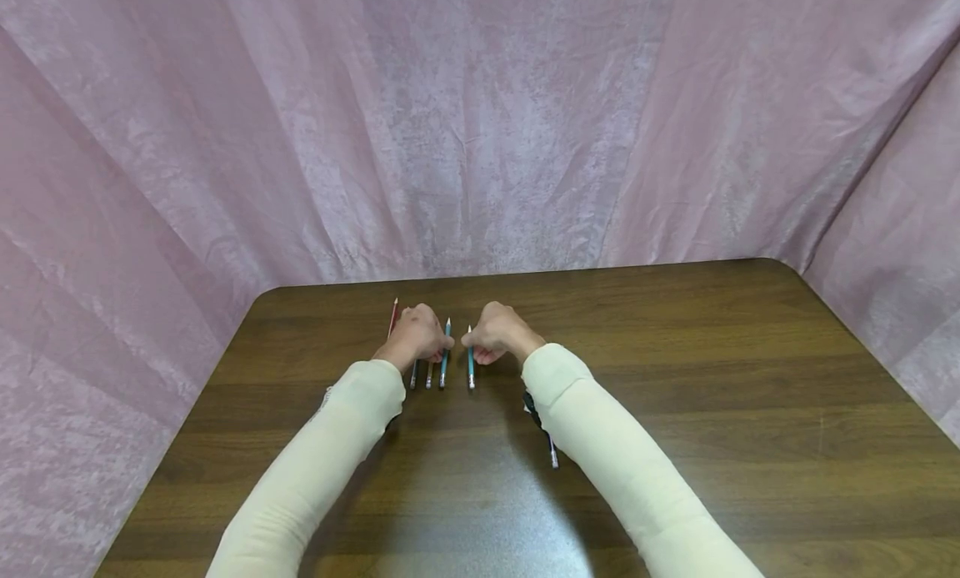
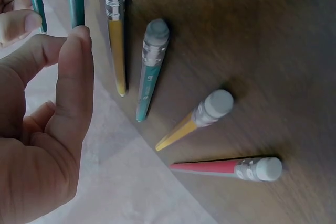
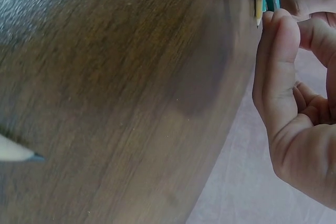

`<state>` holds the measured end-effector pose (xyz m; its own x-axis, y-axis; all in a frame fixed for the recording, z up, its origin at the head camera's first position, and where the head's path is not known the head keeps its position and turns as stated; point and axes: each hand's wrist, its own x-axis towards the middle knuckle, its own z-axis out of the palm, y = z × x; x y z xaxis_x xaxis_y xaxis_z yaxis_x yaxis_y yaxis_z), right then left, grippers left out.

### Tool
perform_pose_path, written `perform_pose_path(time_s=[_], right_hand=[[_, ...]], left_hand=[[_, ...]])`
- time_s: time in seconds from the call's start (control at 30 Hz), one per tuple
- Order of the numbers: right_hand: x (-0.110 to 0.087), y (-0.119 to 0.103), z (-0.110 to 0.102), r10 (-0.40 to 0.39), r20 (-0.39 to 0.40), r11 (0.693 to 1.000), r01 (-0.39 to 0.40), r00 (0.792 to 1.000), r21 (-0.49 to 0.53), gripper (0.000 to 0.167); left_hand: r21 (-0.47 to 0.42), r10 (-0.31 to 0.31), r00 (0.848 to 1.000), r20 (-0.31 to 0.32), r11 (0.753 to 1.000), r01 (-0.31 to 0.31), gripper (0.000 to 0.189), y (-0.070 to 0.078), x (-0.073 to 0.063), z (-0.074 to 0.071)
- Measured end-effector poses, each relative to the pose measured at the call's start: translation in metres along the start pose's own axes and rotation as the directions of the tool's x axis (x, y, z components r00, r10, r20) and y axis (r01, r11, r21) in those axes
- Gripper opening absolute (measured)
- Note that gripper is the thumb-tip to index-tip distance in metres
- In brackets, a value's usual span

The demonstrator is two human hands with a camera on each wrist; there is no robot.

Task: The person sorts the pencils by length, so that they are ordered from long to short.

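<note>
My left hand (image 1: 420, 332) pinches a teal pencil (image 1: 445, 369) between thumb and fingertips, its eraser end toward me. Close on its right, my right hand (image 1: 498, 328) pinches a second teal pencil (image 1: 471, 371) in the same direction, a narrow gap between the two. In the left wrist view, a yellow pencil (image 2: 116, 51), another teal pencil (image 2: 150, 77), a second yellow pencil (image 2: 184, 129) and a red pencil (image 2: 210, 167) lie fanned out beside the left hand. The head view shows the red pencil's tip past the left hand, which hides most of these pencils.
One more pencil (image 1: 553, 454) lies partly under the right sleeve; a sharpened pencil tip (image 3: 21, 151) shows at the right wrist view's left edge. The brown wooden table (image 1: 675, 394) reaches back to a pink curtain (image 1: 510, 144).
</note>
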<state>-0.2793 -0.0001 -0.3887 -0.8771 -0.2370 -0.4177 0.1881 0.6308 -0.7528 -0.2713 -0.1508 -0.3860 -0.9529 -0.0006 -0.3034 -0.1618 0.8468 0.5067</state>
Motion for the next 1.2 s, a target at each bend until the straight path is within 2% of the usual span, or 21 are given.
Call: perform_pose_path(time_s=[0.33, 0.73, 0.93, 1.2], right_hand=[[0.005, 0.000, 0.002, 0.015, 0.008, 1.000, -0.015, 1.000, 0.025, 0.022], [0.012, 0.002, 0.006, 0.033, 0.004, 0.998, -0.034, 0.999, 0.047, 0.020], [0.017, 0.003, 0.008, 0.051, 0.004, 0.997, -0.051, 0.999, 0.060, 0.019], [0.018, 0.004, 0.009, 0.044, -0.007, 0.997, -0.044, 0.999, 0.068, 0.018]], left_hand=[[0.082, 0.003, 1.000, -0.010, 0.997, -0.002, 0.023, -0.001, 0.003, 0.002], [0.135, 0.026, 1.000, -0.009, 0.990, -0.024, 0.029, -0.002, 0.005, 0.002], [0.112, 0.022, 1.000, 0.005, 0.993, -0.022, 0.025, -0.003, 0.006, 0.003], [0.096, -0.015, 1.000, 0.004, 0.995, 0.014, 0.022, -0.003, 0.008, 0.006]])
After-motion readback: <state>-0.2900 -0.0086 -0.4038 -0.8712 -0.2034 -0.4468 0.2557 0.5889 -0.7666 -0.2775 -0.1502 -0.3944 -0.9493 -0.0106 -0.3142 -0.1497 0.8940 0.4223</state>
